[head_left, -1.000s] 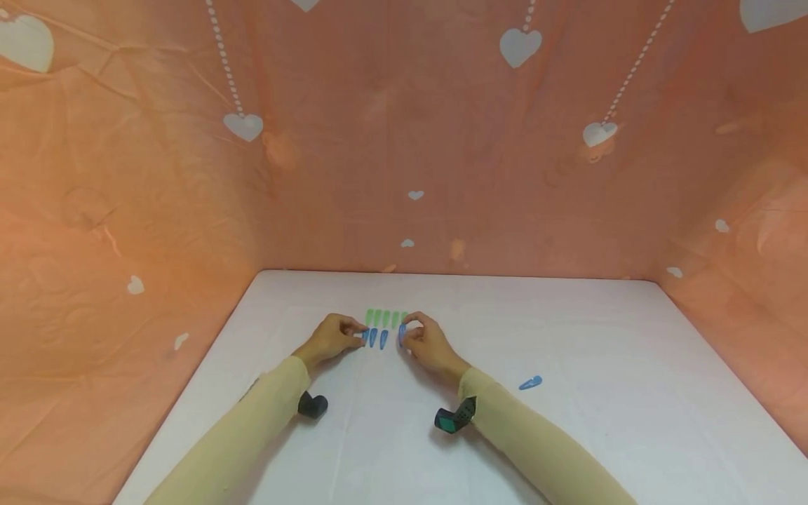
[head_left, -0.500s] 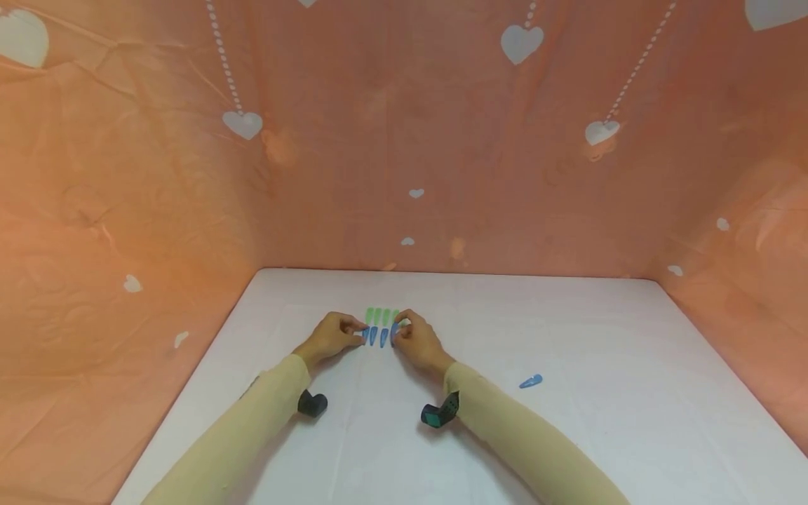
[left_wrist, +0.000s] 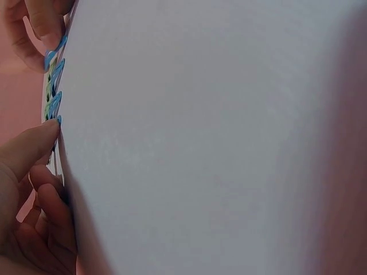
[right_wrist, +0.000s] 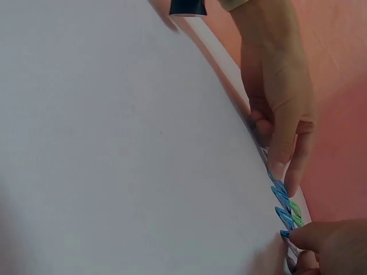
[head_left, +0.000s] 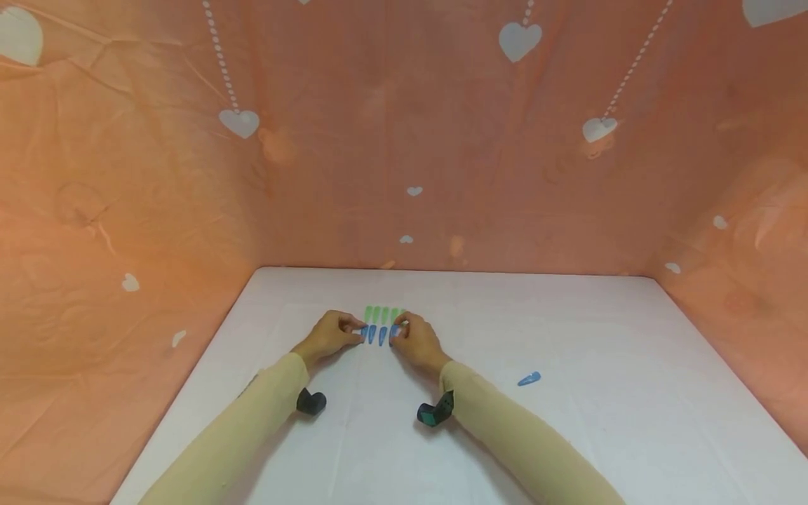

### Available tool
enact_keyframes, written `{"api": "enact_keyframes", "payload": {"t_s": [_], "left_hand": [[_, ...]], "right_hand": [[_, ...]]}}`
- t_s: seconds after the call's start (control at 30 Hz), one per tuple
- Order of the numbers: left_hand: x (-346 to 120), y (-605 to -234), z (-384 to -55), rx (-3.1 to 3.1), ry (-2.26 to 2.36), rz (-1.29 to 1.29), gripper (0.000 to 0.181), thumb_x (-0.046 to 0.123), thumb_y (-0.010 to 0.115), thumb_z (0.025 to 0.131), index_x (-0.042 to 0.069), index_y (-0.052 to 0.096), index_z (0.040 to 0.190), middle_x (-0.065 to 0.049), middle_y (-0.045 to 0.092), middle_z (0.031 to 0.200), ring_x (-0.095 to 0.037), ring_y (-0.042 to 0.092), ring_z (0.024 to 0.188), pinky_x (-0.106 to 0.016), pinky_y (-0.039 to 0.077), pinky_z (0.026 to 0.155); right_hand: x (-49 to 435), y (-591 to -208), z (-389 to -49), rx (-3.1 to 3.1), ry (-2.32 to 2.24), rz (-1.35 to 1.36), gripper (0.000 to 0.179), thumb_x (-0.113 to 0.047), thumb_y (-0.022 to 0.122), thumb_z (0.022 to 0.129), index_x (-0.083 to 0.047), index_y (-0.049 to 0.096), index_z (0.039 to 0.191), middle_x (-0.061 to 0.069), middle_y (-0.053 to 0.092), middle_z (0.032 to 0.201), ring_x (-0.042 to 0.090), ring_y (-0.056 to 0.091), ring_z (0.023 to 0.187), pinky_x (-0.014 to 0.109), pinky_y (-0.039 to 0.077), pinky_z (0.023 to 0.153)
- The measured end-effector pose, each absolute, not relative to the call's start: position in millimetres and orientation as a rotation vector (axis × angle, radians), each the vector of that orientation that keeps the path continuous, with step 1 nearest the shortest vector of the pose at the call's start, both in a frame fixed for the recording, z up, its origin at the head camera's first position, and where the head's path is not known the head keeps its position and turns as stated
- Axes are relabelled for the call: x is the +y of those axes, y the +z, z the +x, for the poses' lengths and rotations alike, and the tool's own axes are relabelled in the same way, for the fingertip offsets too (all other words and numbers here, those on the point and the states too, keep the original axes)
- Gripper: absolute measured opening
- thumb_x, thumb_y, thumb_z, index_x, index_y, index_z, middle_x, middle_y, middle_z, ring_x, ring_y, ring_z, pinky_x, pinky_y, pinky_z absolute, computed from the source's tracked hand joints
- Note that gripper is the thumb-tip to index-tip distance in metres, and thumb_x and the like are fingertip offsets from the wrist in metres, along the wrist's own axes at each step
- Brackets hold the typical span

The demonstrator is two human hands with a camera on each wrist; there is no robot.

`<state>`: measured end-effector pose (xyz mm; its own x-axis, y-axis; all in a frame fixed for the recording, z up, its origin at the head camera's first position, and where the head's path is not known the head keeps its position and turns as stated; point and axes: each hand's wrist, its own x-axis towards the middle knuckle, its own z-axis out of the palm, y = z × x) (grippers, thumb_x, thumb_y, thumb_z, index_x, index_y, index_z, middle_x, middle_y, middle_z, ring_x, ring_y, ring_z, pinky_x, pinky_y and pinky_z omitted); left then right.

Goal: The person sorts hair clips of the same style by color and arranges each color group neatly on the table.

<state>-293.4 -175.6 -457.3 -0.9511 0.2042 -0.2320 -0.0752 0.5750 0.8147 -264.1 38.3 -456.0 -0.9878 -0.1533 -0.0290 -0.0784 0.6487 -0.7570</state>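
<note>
Blue snap hair clips [head_left: 382, 336] stand in a short row on the white table, just below a row of green hair clips [head_left: 385, 315]. My left hand [head_left: 330, 332] pinches the leftmost blue clip [head_left: 364, 332] between thumb and finger. At the row's right end, my right hand [head_left: 419, 342] holds another blue clip [head_left: 394, 330], also seen as a tilted blue clip [left_wrist: 55, 52] in the left wrist view. The fingers partly cover both end clips. In the right wrist view, the left hand [right_wrist: 281, 97] appears above the row and the right hand [right_wrist: 330, 243] below.
One loose blue hair clip [head_left: 529, 379] lies on the white table [head_left: 618, 393], right of the right forearm. Orange sheeting [head_left: 454, 140] with heart prints rises behind and beside the table. A dark wrist camera [head_left: 435, 409] hangs by the right sleeve.
My right hand has moved left with its blue clip, bringing it beside the other blue clips. The left hand has stayed at the leftmost clip.
</note>
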Motion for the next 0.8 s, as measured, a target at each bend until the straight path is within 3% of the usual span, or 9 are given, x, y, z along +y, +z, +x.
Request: {"api": "enact_keyframes", "payload": {"t_s": [0.8], "left_hand": [[-174.4, -454.3, -288.4, 2.511, 1.335, 0.115, 0.030, 0.008, 0.075, 0.089, 0.004, 0.073, 0.119, -0.002, 0.049, 0.079, -0.016, 0.047, 0.082, -0.026, 0.039, 0.069]], "right_hand": [[35.9, -459.1, -261.8, 2.787, -1.274, -0.207, 0.027, -0.010, 0.074, 0.088, -0.001, 0.072, 0.113, 0.002, 0.057, 0.074, 0.014, 0.049, 0.066, 0.026, 0.037, 0.059]]}}
